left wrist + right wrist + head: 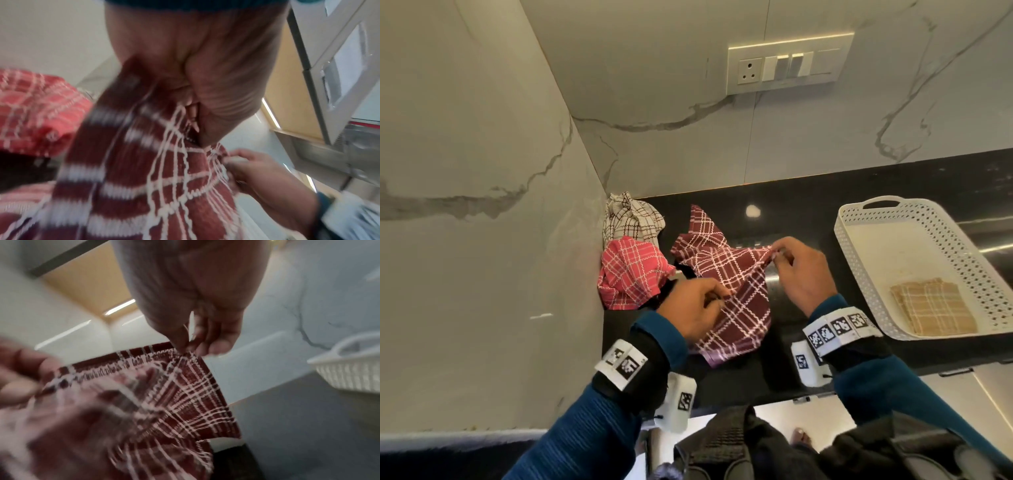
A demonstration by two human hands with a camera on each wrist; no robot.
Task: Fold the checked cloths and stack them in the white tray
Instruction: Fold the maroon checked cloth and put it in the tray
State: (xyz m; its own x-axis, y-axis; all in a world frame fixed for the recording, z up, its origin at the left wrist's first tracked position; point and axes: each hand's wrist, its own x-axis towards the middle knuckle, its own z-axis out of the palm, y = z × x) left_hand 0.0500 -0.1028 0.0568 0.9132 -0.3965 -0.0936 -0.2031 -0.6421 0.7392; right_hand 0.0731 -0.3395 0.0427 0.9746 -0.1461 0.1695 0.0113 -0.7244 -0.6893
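Note:
A maroon checked cloth [729, 274] hangs crumpled over the black counter, held up by both hands. My left hand [697, 308] grips its near edge, seen close in the left wrist view [193, 113]. My right hand [787, 260] pinches a far corner between thumb and fingertips, shown in the right wrist view [195, 347] above the cloth [185, 394]. A red checked cloth [631, 272] and a white checked cloth [631, 219] lie bunched in the corner. The white tray [859, 240] at the right holds one folded tan checked cloth [931, 306].
Marble walls close the counter's left and back sides. A switch panel [787, 65] is on the back wall. The black counter [791, 205] shows bare between the cloths and the tray. Its front edge runs just below my wrists.

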